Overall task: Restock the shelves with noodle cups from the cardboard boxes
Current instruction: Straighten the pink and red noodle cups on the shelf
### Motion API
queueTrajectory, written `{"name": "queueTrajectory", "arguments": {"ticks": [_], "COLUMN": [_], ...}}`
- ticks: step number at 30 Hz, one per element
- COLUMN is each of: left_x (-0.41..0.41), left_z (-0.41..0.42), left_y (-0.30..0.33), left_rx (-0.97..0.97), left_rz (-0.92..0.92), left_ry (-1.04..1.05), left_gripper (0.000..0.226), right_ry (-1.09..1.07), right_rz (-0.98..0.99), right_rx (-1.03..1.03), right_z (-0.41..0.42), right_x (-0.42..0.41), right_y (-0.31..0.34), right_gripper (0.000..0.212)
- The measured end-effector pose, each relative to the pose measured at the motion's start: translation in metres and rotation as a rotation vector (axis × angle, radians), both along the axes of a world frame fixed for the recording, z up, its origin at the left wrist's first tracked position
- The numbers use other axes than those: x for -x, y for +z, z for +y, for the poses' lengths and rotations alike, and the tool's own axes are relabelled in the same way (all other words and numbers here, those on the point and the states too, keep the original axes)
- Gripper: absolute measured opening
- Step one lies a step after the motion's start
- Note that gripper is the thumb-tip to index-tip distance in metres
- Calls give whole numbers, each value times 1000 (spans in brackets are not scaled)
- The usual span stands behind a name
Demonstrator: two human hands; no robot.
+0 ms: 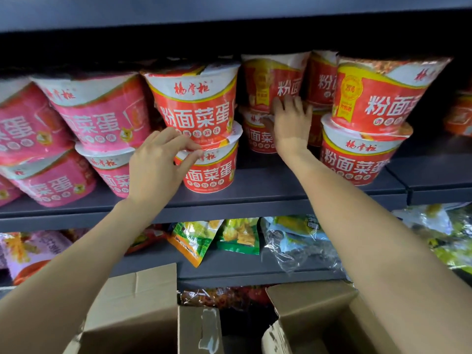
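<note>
Red noodle cups stand two high on the dark shelf [268, 192]. My left hand [158, 167] pinches the lid rim of the lower red cup [212, 175] in the middle stack, just under the upper red cup [196, 106]. My right hand [291, 123] reaches deeper into the shelf. Its straight fingers press against the back stack: an upper cup [265, 80] and a lower cup [255, 139], both partly hidden by the hand. Another red stack [370, 103] stands at the right front.
Pink noodle cups [97, 116] fill the shelf's left side. Snack bags [240, 236] lie on the shelf below. Two open cardboard boxes [143, 302] [319, 318] sit under my arms. The shelf board above hangs low over the cups.
</note>
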State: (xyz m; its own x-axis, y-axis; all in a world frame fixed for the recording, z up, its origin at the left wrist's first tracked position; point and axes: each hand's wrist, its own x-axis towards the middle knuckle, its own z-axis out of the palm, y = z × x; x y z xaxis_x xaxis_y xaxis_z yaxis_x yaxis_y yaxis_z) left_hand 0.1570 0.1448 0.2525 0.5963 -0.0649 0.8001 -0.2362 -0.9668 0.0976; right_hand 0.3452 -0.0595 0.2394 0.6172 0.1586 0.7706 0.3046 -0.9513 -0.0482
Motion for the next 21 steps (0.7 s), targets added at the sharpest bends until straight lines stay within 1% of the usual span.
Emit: {"name": "queueTrajectory", "arguments": {"ticks": [3,7,10,13,15,17,18,19,20,21], "left_x": [1,1,1,2,1,0,0,0,0,0], "left_z": [0,-1,1,0,1,3,3,4,3,2], "left_y": [0,3,3,2,3,2,2,2,2,1], "left_rx": [-13,-40,-42,-46,-46,-51,-52,-50,-48,-45], "left_rz": [2,5,12,21,22,21,18,15,11,7], "left_ry": [7,21,30,28,29,31,30,30,30,29], "left_gripper": [21,18,16,17,17,18,17,17,17,16], "right_ry": [-42,-47,-69,-2,130,272,310,327,316,289], "right_rz": [-35,54,30,67,44,-3,-34,-50,-20,51], "right_rx": [2,-21,-43,-81,-174,-335,-425,-501,-556,-586], "right_z": [6,9,14,18,14,6,2,-1,-2,-1], "right_x": [-6,-11,-13,-10,-7,2,6,8,8,5], "right_y": [2,5,3,4,-2,-13,-16,-15,-11,-5], "right_gripper": [38,37,38,39,35,34,37,42,50,60]}}
